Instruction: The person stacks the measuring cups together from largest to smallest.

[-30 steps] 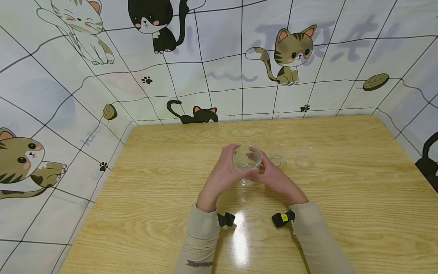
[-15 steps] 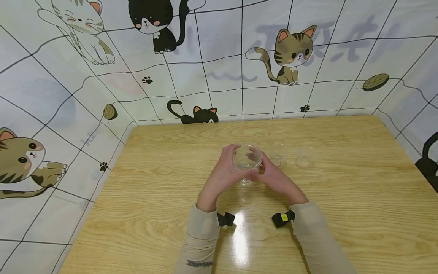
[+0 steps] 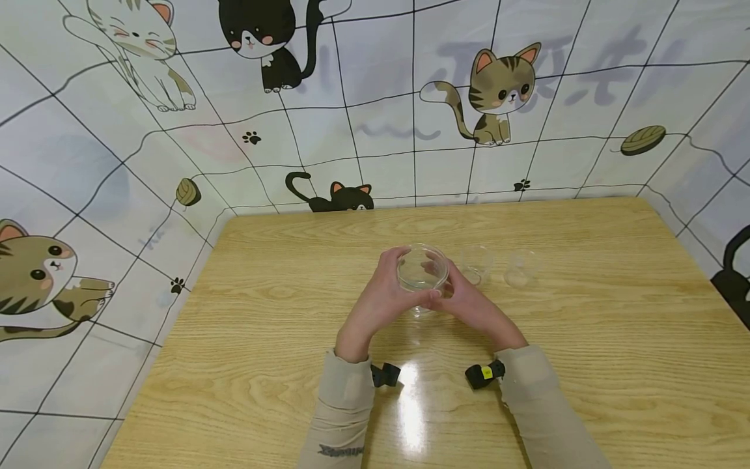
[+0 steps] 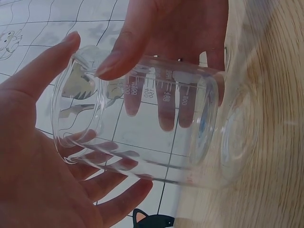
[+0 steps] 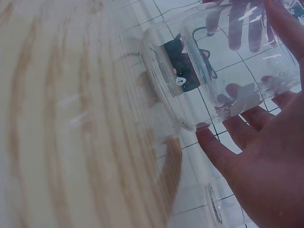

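A clear beaker (image 3: pixel 423 267), printed with measuring marks that show in the left wrist view, stands upright between my two hands. My left hand (image 3: pixel 383 293) holds it from the left, thumb across the near side and fingers along the far wall. From the right, my right hand (image 3: pixel 469 299) grips the opposite side, and the two thumbs meet at the front. The beaker's base is close to the wooden tabletop, with its reflection beside it in the left wrist view. Through the see-through wall, the right hand's fingers (image 4: pixel 166 104) are visible.
Two more clear vessels stand just right of my hands, one nearer (image 3: pixel 477 266) and one farther right (image 3: pixel 519 270); both are hard to see against the wood. A cat-patterned cloth (image 3: pixel 387 124) rises behind the table (image 3: pixel 263 326) and on both sides.
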`<state>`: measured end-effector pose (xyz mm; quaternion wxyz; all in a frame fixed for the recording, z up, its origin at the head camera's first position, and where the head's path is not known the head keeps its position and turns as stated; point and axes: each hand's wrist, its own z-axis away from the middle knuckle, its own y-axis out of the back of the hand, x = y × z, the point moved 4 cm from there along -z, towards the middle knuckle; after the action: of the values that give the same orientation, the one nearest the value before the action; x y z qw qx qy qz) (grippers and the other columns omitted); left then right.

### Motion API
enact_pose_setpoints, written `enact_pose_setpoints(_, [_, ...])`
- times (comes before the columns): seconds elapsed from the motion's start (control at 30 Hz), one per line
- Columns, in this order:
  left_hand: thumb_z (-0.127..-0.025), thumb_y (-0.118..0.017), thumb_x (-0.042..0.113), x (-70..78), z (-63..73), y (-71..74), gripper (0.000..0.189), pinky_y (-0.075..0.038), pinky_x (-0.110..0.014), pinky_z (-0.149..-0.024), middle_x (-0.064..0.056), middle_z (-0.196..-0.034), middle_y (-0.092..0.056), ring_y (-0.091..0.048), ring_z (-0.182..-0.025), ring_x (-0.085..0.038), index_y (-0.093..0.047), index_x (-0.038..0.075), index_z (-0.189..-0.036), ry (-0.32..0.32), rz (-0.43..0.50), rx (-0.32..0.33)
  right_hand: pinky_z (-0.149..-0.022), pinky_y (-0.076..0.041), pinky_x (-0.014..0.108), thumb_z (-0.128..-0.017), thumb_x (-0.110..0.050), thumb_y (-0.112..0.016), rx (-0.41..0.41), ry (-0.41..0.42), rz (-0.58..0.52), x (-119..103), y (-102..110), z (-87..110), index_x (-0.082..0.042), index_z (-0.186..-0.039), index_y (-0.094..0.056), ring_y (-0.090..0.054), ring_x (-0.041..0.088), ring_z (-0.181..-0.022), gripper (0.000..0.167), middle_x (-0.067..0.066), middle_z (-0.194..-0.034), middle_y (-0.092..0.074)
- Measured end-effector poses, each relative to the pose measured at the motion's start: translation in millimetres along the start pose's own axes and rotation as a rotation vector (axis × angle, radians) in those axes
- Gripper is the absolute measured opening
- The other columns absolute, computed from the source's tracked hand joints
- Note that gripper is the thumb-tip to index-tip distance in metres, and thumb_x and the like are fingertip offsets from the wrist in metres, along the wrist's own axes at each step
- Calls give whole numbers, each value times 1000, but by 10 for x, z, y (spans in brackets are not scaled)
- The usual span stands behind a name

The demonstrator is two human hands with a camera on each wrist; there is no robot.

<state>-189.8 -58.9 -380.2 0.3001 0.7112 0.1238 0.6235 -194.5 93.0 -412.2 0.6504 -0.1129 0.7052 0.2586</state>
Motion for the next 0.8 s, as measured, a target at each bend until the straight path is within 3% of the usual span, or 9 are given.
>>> enact_pose_setpoints(0.23, [-61,-69,61,-29,1,9,97,-35,-40,-93,1,-137,-26,-35,-122,-21,-25,19,-137,-16,-1,-18,-86,-41,47,-83,-23,-63,-16,13,-6,-15,-1,1,-32,-141,-12,-28,37,-125,78,15,-142,-23])
enact_pose_setpoints(0.8, [-61,-71,58,-30,0,28,100,-33,-38,-95,-1,-139,-23,-33,-122,-17,-22,18,-138,-9,-4,-64,-96,-28,53,-83,-24,-64,-16,5,6,-7,10,5,-28,-142,-11,-21,32,-130,79,13,-143,-23])
